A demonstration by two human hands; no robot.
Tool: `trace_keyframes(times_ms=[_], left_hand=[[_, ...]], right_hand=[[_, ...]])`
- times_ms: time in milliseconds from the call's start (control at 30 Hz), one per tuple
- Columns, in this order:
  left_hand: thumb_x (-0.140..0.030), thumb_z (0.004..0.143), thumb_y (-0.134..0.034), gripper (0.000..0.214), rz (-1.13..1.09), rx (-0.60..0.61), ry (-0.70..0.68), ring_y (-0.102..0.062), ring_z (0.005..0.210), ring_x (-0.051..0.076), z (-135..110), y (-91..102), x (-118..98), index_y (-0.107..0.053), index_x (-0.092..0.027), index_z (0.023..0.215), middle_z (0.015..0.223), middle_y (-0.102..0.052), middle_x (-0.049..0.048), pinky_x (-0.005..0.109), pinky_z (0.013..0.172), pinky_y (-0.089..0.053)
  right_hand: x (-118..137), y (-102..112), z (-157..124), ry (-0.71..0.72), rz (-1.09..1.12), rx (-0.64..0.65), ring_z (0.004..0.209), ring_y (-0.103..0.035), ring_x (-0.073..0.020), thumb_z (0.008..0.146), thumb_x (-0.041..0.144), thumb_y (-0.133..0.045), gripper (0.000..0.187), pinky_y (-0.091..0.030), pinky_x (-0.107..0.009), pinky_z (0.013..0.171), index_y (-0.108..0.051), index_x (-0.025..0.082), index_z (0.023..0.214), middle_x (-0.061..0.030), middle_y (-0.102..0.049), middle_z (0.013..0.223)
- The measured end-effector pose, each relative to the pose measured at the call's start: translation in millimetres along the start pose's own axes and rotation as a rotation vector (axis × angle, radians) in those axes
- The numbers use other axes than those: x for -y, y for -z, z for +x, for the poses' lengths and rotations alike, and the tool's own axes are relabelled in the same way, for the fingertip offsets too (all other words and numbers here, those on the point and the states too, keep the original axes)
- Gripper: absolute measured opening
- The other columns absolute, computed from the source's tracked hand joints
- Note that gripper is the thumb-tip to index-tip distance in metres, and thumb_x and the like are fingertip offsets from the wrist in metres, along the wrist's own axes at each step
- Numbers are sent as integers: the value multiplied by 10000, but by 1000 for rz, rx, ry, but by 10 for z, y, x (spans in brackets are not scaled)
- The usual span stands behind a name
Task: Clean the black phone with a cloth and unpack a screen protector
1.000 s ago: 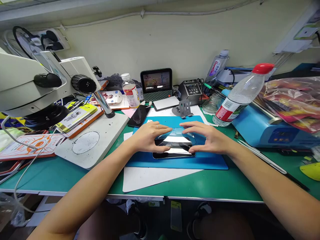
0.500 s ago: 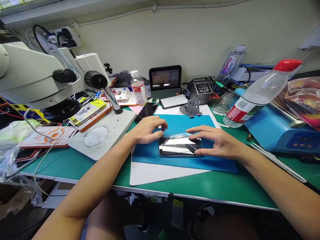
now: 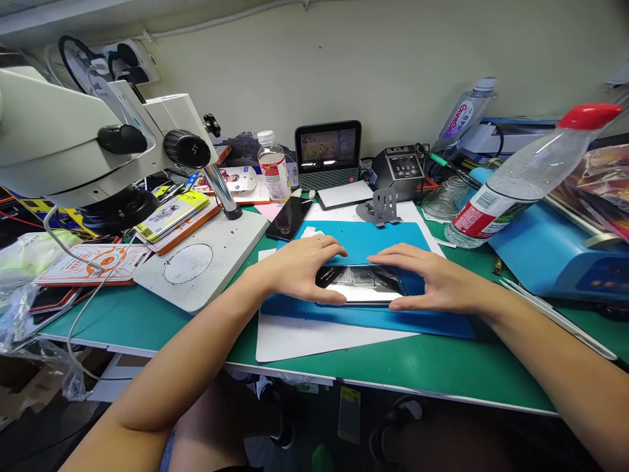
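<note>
A smartphone (image 3: 363,282) with a glossy, reflecting screen lies lengthwise between my hands over the blue mat (image 3: 304,314). My left hand (image 3: 307,265) is curved round its left end, thumb at the near long edge and fingers at the far one. At the right end my right hand (image 3: 437,278) spans the phone the same way, thumb near and fingers far. Just behind my left hand sits a small crumpled white piece (image 3: 310,233). A second dark phone (image 3: 289,217) lies beyond, at the mat's back left.
A microscope (image 3: 113,151) and its base (image 3: 221,255) stand on the left. Behind the mat are a metal phone stand (image 3: 386,206), a small display (image 3: 328,154) and a plastic bottle (image 3: 274,170). On the right, a red-capped bottle (image 3: 525,183) leans by a blue machine (image 3: 540,255).
My left hand has shifted right over the phone's end, its thumb now at the near edge. My right thumb has moved to the near edge. The crumpled white piece has come into view.
</note>
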State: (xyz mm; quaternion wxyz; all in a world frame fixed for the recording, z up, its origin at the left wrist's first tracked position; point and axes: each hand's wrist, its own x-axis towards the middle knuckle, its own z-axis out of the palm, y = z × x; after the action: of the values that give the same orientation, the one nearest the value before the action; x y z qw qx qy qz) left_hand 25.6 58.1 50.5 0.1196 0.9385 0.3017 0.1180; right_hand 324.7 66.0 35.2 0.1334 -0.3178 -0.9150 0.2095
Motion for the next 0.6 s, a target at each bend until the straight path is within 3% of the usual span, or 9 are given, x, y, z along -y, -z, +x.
trace_keyframes(times_ms=[133,333,600], left_hand=[[-653,746,-710,793,5,2,-42,-558,1172,327,12,-61,-74,-481,-149,1312,1287,-575,163,434,983,-458],[-444,778,-740,488,29,60,-11,-601,1031,272,24,-70,-139,-533,-184,1136,1119,-629,96,366,853,-482],[-497,798,-724,465,49,84,0,-612,949,245,31,-49,-128,-557,-200,1114,1048,-650,67,332,762,-469]], right_hand=[[8,-13,2,-8,15,8,1229,-573,-340,720,588,-762,815,-501,-495,1002,-520,288,1438,-113,-615,1338],[50,-16,-5,-22,20,-8,1249,-551,-351,731,622,-732,855,-478,-516,1020,-464,303,1477,-111,-591,1363],[22,-40,-14,-40,27,33,1249,-538,-351,723,629,-735,891,-474,-509,1016,-438,290,1492,-121,-567,1370]])
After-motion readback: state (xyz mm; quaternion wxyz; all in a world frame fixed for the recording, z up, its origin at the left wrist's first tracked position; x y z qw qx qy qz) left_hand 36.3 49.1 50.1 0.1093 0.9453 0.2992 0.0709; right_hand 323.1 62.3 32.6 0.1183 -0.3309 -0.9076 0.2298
